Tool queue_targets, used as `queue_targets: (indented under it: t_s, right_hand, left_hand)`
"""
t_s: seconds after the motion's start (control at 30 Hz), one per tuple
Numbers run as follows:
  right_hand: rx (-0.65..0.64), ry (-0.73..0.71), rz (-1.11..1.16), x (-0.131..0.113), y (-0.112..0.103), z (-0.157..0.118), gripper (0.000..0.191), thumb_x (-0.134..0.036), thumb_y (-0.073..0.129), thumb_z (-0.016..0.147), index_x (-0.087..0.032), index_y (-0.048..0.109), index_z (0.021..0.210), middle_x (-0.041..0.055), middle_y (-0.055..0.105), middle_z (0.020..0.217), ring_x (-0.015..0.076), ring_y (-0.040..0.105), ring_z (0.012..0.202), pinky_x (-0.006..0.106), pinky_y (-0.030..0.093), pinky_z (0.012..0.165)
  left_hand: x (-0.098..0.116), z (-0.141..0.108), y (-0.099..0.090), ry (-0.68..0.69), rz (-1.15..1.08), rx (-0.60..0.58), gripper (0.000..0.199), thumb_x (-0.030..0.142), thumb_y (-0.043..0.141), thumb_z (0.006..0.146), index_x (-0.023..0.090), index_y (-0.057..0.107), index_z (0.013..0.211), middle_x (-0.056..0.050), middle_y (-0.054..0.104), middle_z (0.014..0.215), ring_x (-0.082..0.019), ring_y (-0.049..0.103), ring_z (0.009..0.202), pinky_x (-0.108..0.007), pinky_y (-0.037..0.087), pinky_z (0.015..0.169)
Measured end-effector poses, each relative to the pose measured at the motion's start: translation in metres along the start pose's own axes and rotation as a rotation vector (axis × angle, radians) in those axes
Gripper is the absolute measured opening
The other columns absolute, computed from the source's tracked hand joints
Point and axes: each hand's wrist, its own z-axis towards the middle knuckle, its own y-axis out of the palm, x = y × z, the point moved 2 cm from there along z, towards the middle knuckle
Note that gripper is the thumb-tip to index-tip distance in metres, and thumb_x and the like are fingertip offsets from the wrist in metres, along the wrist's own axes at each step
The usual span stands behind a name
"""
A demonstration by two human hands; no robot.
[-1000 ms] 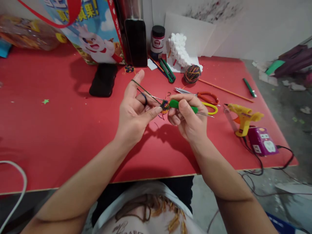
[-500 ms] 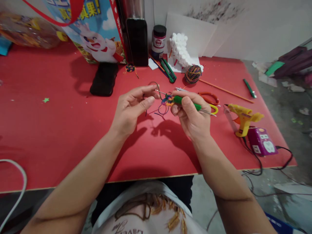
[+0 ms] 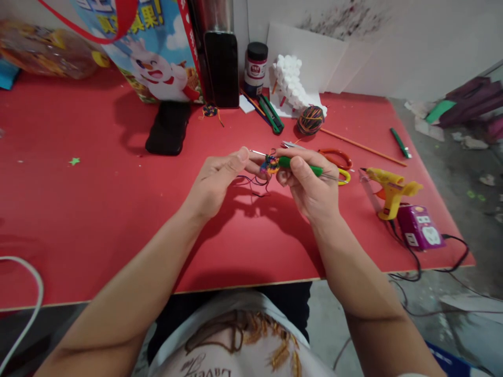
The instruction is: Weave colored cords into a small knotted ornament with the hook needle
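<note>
My right hand (image 3: 310, 178) grips a crochet hook by its green handle (image 3: 302, 166), the metal shaft pointing left. Small multicoloured crochet work (image 3: 270, 164) sits around the hook's front end, with loose dark yarn tails (image 3: 257, 182) hanging below. Closed at the left edge of this work is my left hand (image 3: 220, 180), its thumb beside the hook's tip and its other fingers against the piece. Exactly what lies under that thumb is hidden. Beyond my right hand rests a ball of variegated yarn (image 3: 311, 120). Scissors (image 3: 336, 158) with orange and yellow handles lie partly behind the hand.
Along the back stand a printed bag (image 3: 157, 57), a phone (image 3: 222, 68), a jar (image 3: 256, 68) and a white model (image 3: 291, 78). A green cutter (image 3: 271, 113), a black phone-shaped object (image 3: 168, 128) and a small crocheted round (image 3: 209, 110) lie nearer. A yellow glue gun (image 3: 391, 191) stands right.
My left hand has closed from spread fingers, its thumb moving up to the hook's tip and its fingers reaching the crochet work. The yarn loop above the hook has gone from view.
</note>
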Motion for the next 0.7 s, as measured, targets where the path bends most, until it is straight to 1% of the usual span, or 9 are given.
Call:
queue_targets:
  t_s: [0.1,0.23,0.33,0.47,0.6,0.7]
  right_hand:
    - [-0.005,-0.028,-0.030,-0.0010,0.0001,-0.0006,0.015,-0.045,0.080,0.094,-0.034,0.087,0.103,0.0002,0.075,0.080,0.0150,0.065,0.066,0.033,0.057,0.064]
    - [0.016,-0.080,-0.134,-0.0028,0.0001,-0.0019,0.017,-0.046,0.080,0.093,-0.035,0.087,0.104,0.0023,0.078,0.094,0.0162,0.066,0.068,0.035,0.059,0.064]
    - [-0.007,-0.155,-0.201,-0.0047,0.0014,-0.0034,0.015,-0.041,0.079,0.095,-0.036,0.087,0.106,0.0027,0.078,0.101,0.0150,0.066,0.068,0.034,0.061,0.064]
    - [-0.035,-0.222,-0.265,-0.0070,0.0019,-0.0049,0.016,-0.036,0.077,0.097,-0.036,0.086,0.110,0.0024,0.078,0.101,0.0151,0.068,0.071,0.034,0.063,0.068]
    - [-0.029,-0.234,-0.328,-0.0084,-0.0004,-0.0048,0.018,-0.040,0.076,0.098,-0.035,0.086,0.112,0.0038,0.080,0.103,0.0198,0.074,0.083,0.039,0.066,0.078]
    - [-0.020,-0.251,-0.345,-0.0087,-0.0025,-0.0043,0.019,-0.040,0.076,0.098,-0.035,0.085,0.114,0.0048,0.081,0.108,0.0231,0.077,0.095,0.044,0.066,0.088]
  left_hand:
    - [-0.0016,-0.0001,0.0021,-0.046,-0.046,0.002,0.043,0.061,0.070,0.097,0.023,0.083,0.082,-0.009,0.081,0.108,-0.029,0.074,0.109,-0.048,0.054,0.103]
    - [-0.0011,0.0009,0.0059,-0.097,-0.168,-0.040,0.040,0.060,0.075,0.093,0.022,0.080,0.082,-0.009,0.079,0.101,-0.025,0.074,0.092,-0.042,0.059,0.087]
    - [-0.0010,0.0014,0.0058,-0.090,-0.210,-0.047,0.036,0.057,0.077,0.092,0.022,0.081,0.084,-0.008,0.077,0.095,-0.022,0.071,0.084,-0.038,0.057,0.076]
    - [-0.0012,0.0023,0.0034,-0.119,-0.170,-0.025,0.041,0.059,0.079,0.090,0.020,0.079,0.078,-0.009,0.076,0.091,-0.019,0.068,0.078,-0.034,0.054,0.069]
    - [-0.0007,0.0044,0.0011,-0.121,-0.213,-0.041,0.041,0.059,0.080,0.089,0.020,0.077,0.079,-0.009,0.075,0.095,-0.017,0.065,0.076,-0.031,0.052,0.066]
    - [-0.0016,0.0047,-0.0006,-0.124,-0.224,-0.065,0.038,0.057,0.080,0.089,0.021,0.078,0.079,-0.008,0.074,0.093,-0.015,0.062,0.072,-0.029,0.048,0.060]
